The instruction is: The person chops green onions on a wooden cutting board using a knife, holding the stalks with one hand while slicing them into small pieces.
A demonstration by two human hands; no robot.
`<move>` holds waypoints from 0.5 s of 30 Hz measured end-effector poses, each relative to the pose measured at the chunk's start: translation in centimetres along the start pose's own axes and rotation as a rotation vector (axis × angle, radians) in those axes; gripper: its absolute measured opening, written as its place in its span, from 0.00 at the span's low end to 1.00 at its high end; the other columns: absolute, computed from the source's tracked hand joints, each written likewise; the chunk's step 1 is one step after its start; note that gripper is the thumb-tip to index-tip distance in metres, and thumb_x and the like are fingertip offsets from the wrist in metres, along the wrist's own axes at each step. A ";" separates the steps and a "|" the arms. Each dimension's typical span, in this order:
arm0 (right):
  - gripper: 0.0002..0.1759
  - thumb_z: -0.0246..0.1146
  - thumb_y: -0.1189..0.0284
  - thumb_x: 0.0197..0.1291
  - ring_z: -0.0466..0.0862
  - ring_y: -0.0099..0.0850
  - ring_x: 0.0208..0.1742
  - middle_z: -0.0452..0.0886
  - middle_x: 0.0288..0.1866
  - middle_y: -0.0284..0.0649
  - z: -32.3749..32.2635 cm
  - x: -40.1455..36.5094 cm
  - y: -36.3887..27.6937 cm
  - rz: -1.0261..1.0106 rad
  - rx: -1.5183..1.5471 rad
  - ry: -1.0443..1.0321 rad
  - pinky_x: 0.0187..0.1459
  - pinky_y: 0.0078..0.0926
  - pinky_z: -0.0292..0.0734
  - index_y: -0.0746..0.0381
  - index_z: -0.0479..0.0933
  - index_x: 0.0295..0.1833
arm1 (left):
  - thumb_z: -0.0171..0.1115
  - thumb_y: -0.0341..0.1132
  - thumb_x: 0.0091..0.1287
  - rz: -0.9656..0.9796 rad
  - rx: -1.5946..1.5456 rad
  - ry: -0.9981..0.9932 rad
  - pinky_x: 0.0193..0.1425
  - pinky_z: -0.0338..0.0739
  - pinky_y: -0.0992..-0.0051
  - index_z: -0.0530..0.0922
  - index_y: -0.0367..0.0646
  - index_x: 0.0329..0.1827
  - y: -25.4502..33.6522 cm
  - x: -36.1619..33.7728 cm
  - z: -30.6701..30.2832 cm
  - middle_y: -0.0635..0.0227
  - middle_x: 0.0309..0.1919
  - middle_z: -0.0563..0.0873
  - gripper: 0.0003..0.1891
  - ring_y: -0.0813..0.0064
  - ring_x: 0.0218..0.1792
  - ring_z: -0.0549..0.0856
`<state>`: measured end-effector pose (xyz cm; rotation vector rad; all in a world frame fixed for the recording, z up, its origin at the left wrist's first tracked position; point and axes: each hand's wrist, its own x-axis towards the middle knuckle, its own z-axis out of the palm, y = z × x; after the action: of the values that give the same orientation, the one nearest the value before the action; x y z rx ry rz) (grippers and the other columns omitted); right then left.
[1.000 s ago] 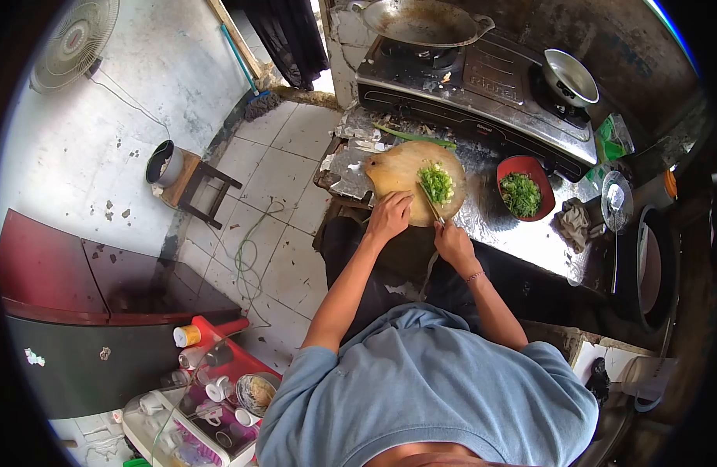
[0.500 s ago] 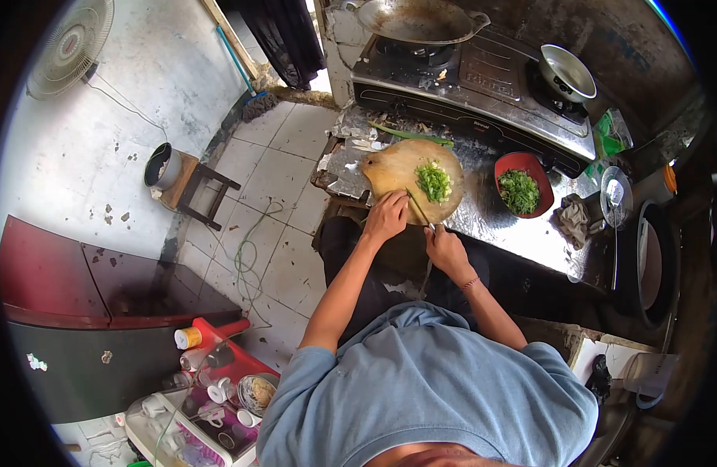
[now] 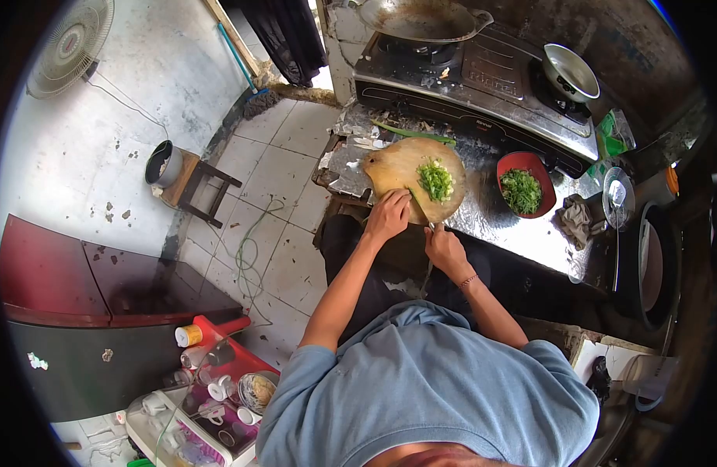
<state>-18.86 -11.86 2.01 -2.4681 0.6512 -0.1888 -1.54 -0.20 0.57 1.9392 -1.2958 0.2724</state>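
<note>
A round wooden cutting board [image 3: 405, 159] lies at the front edge of the counter, with a pile of chopped green onion [image 3: 434, 179] on its right side. My left hand [image 3: 389, 215] is closed on a green onion stalk [image 3: 413, 198] near the board's lower edge, its fingers bent over the stalk. My right hand [image 3: 446, 251] is wrapped round a knife [image 3: 425, 211], just right of my left hand. The blade is thin and hard to make out at the board's near edge. A red bowl [image 3: 546, 204] of chopped greens stands to the right of the board.
Behind the board is a two-burner gas stove [image 3: 483, 117] with a wok [image 3: 424, 22] and a small pan [image 3: 570, 74]. A whole green onion [image 3: 413, 132] lies behind the board. A crumpled cloth [image 3: 575, 221] sits right of the bowl. A stool [image 3: 206, 196] stands at the left wall.
The view has shifted very slightly. The green onion stalk shows less beyond my left fingers, and the knife sits a little differently at the board's edge. Both hands stay in nearly the same place.
</note>
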 end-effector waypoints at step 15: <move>0.21 0.58 0.59 0.79 0.90 0.60 0.32 0.87 0.28 0.61 -0.1 0.5 -0.8 0.016 -0.132 0.029 0.35 0.56 0.87 0.70 0.75 0.42 | 0.64 0.26 0.70 0.047 0.003 0.056 0.62 0.85 0.57 0.88 0.33 0.46 0.0 0.2 0.3 0.52 0.50 0.91 0.08 0.50 0.56 0.89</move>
<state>-18.09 -11.62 2.48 -2.5901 0.7163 -0.1815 -1.54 -0.55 0.49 1.8922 -1.3064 0.3502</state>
